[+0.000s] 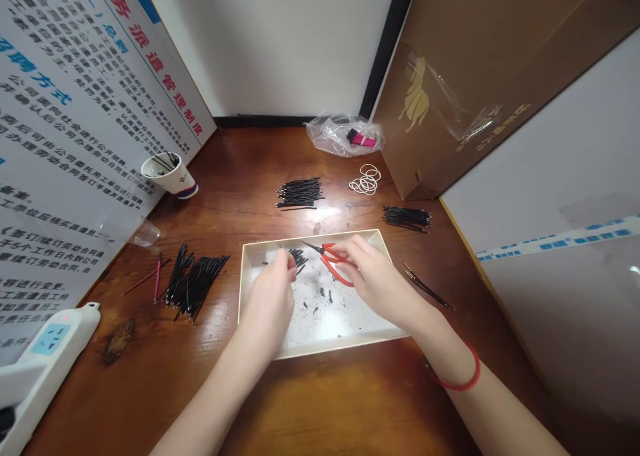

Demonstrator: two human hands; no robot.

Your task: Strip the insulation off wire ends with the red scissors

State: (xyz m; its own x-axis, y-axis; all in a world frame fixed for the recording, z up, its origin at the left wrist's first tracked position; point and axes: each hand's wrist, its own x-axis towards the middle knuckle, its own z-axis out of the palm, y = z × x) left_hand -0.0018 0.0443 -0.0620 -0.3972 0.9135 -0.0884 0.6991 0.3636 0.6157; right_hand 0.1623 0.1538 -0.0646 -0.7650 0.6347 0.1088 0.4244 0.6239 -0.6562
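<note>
From where I sit, I see two hands, set apart over a shallow white box [300, 336] on the desk [235, 196]. The right hand [375, 279] is wrapped around scissors [318, 249] with red handles, and their thin dark tip points toward the left hand [267, 296]. The left hand's thumb and fingers are bent in close. I can't tell if they pinch a wire or not.

Short black pieces [299, 259] are right beside those fingertips, near the far side of the box. Tiny black scraps [323, 293] dot the bottom. A pile of black wires [203, 283] sits on the desk to the left of the box, with a middle bundle [300, 193] past its far side and a right bundle [407, 217] off to the right.

To do this well, I would mind that sharp tip most, as it is near the left fingers. I would turn it a bit away while the left hand moves. A small, firm pinch should stop a thin wire from rolling, with the fingertips well back from the blades. I would work low over the box, so little bits drop inside. Slow, small squeezes should be best, since the short pieces could easily scatter.
</note>
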